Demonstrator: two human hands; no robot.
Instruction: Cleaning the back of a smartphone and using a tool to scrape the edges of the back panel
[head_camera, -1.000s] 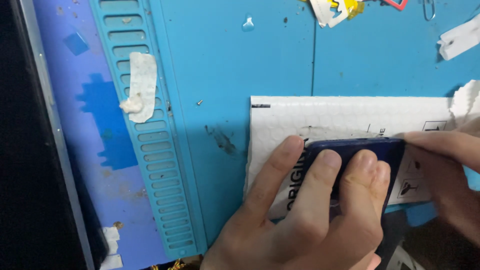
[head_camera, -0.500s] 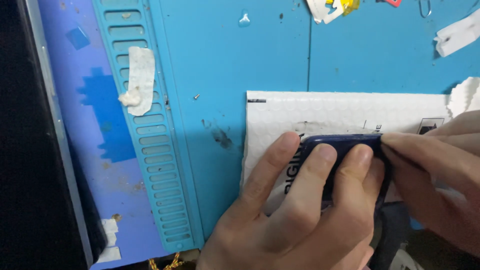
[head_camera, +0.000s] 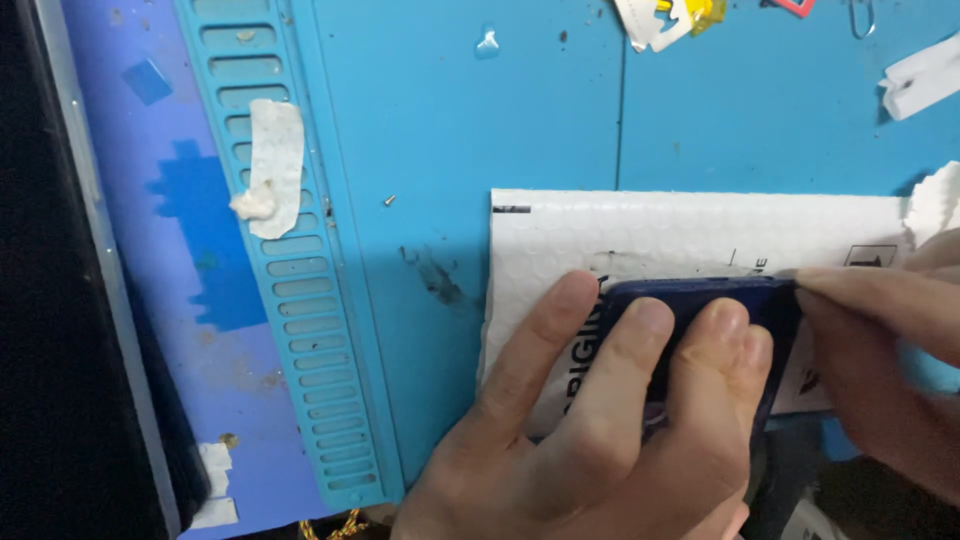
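**Fingers pinned on the dark blue phone**

Fingers (head_camera: 640, 330) of the left hand (head_camera: 590, 440) are spread flat and pressing down on the dark blue phone (head_camera: 700, 300), which lies on a white bubble mailer (head_camera: 680, 230) at about 4 o'clock on the blue work mat (head_camera: 470, 150). Right hand (head_camera: 880, 350) comes in from 3 o'clock, fingertips pinched together at the phone's top right edge. Around it: a taped strip (head_camera: 270, 165) on the slotted rail (head_camera: 300, 330) at 9 o'clock, a tiny screw (head_camera: 390, 200), paper scraps (head_camera: 660, 15) at 12. Nothing blocks the phone except the hands themselves. Versus a second ago, the right fingers have slid closer along the phone's edge.
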